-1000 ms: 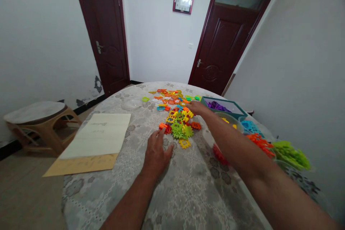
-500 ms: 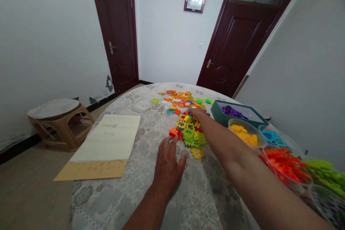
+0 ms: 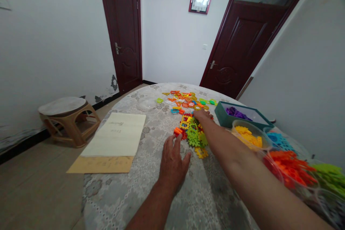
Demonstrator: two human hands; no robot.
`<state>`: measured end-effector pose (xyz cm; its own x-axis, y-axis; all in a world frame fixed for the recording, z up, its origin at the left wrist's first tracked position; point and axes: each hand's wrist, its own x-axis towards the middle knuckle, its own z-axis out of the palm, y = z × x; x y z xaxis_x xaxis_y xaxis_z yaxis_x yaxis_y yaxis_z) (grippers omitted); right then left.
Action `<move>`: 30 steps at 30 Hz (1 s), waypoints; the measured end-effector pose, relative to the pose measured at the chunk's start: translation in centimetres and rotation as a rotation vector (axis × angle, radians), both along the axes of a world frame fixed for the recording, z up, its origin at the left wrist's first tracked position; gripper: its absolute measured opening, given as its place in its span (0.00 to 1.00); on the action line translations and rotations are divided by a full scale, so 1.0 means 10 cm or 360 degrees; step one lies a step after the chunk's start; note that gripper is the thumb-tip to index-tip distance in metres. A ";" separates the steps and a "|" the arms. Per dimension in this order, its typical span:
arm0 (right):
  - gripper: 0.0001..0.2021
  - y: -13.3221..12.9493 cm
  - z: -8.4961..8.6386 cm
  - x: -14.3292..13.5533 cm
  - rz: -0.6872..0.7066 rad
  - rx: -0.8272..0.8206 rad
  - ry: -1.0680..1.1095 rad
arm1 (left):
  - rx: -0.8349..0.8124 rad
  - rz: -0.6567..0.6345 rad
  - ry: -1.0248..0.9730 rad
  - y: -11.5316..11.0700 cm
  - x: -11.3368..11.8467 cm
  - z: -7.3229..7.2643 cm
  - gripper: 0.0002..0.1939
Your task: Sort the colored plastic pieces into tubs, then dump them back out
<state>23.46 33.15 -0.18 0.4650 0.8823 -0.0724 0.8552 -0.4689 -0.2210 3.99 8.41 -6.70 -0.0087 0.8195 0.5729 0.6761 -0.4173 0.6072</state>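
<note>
My left hand [image 3: 174,158] rests low over the tablecloth with its fingers spread and nothing in them. Its fingertips are close to an orange plastic building piece [image 3: 178,131] at the near left of a pile. That pile holds green interlocking pieces [image 3: 193,136], a yellow square piece [image 3: 201,152] and others in yellow, red and blue. My right hand [image 3: 203,115] reaches to the far side of the pile, palm down. Most of its fingers are hidden behind the hand, so I cannot see whether they grip a piece. Beyond it lie scattered orange pieces [image 3: 185,97].
At right stand a green box [image 3: 222,115] with purple pieces and clear tubs of yellow [image 3: 248,136], blue [image 3: 280,142], orange [image 3: 292,167] and green pieces [image 3: 330,176]. Paper sheets [image 3: 115,133] lie at left. A stool [image 3: 70,122] stands beside the table.
The whole view has shifted, so everything appears a little farther right. Both hands keep nearly the same places relative to the pile.
</note>
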 end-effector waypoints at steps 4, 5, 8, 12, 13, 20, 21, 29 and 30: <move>0.34 -0.22 -0.03 -0.05 -0.0113 -0.0032 0.0055 | 0.0006 -0.0008 0.0042 0.02 0.01 -0.06 0.39; 0.33 -0.28 -0.03 -0.05 -0.0089 -0.0028 0.0063 | -0.0003 -0.0011 0.0056 0.02 0.01 -0.07 0.40; 0.31 -0.49 -0.06 -0.06 0.0013 -0.0010 0.0069 | -0.0047 -0.0047 0.0109 0.02 0.02 -0.07 0.41; 0.28 -0.80 -0.05 -0.07 0.0175 -0.0003 0.0045 | -0.0061 -0.0103 0.0161 0.02 0.00 -0.02 0.39; 0.27 -0.87 -0.05 -0.07 0.0220 -0.0003 0.0034 | -0.0061 -0.0116 0.0165 0.02 -0.01 0.00 0.38; 0.23 -1.41 0.01 -0.08 0.0579 -0.0003 -0.0032 | -0.0079 -0.0172 0.0253 -0.01 -0.05 0.13 0.33; 0.22 -1.49 0.01 -0.08 0.0628 0.0001 -0.0036 | -0.0065 -0.0170 0.0258 -0.01 -0.05 0.15 0.30; 0.20 -2.14 0.05 -0.10 0.0960 0.0067 -0.0050 | 0.0041 -0.0112 0.0307 -0.02 -0.07 0.16 0.24; 0.20 -2.23 0.06 -0.11 0.0997 0.0075 -0.0048 | 0.0041 -0.0115 0.0320 -0.02 -0.07 0.15 0.24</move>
<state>22.36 10.89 0.42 -0.1399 0.9899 -0.0215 0.9706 0.1327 -0.2010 3.28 8.24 -5.19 0.1662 0.7991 0.5777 0.7501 -0.4828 0.4519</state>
